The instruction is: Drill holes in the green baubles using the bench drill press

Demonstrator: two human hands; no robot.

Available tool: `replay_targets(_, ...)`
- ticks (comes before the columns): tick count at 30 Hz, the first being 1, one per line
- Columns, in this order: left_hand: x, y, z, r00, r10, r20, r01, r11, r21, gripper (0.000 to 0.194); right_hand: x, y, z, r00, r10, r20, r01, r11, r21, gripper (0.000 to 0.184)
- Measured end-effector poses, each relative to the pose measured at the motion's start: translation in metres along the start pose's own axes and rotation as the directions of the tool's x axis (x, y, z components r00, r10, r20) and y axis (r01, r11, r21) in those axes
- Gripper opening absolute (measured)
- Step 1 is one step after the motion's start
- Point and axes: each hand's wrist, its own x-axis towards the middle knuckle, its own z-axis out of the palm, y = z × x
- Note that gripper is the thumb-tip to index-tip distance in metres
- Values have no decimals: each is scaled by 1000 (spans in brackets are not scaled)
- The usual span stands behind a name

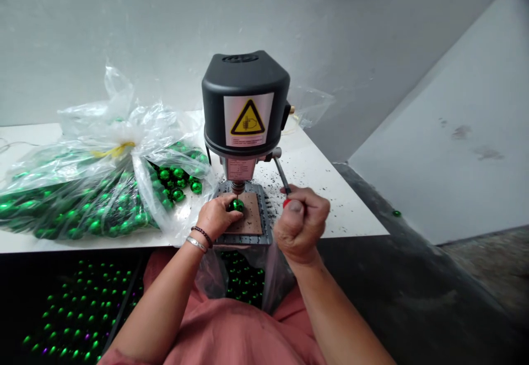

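My left hand [217,217] presses a shiny green ball [237,206] down on a brown pad [249,217], right under the bit of a black bench drill press [246,98]. The bit's tip meets the top of the ball. My right hand [300,224] is closed in a fist on the press's feed lever [282,175], whose red grip [286,203] shows at the thumb. The pad lies on the drill's grey metal base [225,238]. A yellow warning label [248,118] faces me on the drill head.
A clear plastic bag [86,189] full of green balls lies on the white table [330,211] to the left of the drill. Dark drill shavings [308,189] are scattered on the table. Below its edge, many green balls [78,310] lie in the dark. One green ball [397,213] sits on the floor at right.
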Motion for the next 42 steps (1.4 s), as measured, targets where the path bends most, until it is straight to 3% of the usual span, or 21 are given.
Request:
replay_targets(4,1,-2,1,1000,21,-4,-21,998,-57,43,11,-4,1,998,-29,-52,28,1000,-3,13)
replay_targets(8,0,-2,1,999,46,-28,-48,998,-47,37,67,-22,7,988,-73,-136,56,990,-126,16)
replay_targets(11,-10,1,-6,998,44,-47,-48,996,-77,32,107,-29,15,997,15,-71,-23,993,-112,30)
replay_targets(13,-20,2,-14,999,44,28,-40,992,-120,33,120,-30,18,999,47,-27,-49,994,-102,31)
replay_targets(16,-36,2,-25,953,102,287,-24,965,-263,37,122,-28,20,998,66,-12,-66,994,-88,31)
replay_targets(18,-41,0,-28,930,106,351,35,927,-374,43,119,-28,20,997,78,-17,-79,994,-75,31)
replay_targets(19,-42,-1,-29,939,76,336,79,902,-424,46,118,-28,19,996,83,-17,-84,994,-66,30)
replay_targets(21,-40,-2,-28,967,-46,251,184,805,-564,48,117,-28,19,996,92,-11,-93,995,-43,29)
replay_targets(23,-36,-1,-27,956,-205,207,290,580,-761,50,118,-27,19,995,100,-3,-101,995,-26,29)
replay_targets(26,-31,3,-27,892,-306,333,390,146,-909,51,119,-27,18,994,107,0,-107,994,-23,30)
replay_targets(28,-30,4,-27,875,-284,391,412,12,-911,41,119,-26,19,993,118,0,-118,993,-5,30)
replay_targets(31,-30,3,-25,901,-265,344,356,-1,-934,8,118,-26,19,993,119,3,-119,993,21,31)
replay_targets(32,-31,2,-24,910,-258,324,337,7,-942,5,118,-26,20,993,115,3,-115,993,25,31)
replay_targets(35,-31,-2,-22,918,-252,306,320,14,-947,17,118,-25,20,993,118,3,-118,993,24,32)
replay_targets(38,-31,-2,-22,914,-255,315,322,-15,-947,12,118,-25,19,991,134,19,-134,991,25,32)
replay_targets(42,-29,0,-27,875,-241,419,412,-84,-907,7,117,-25,18,992,123,28,-124,992,25,31)
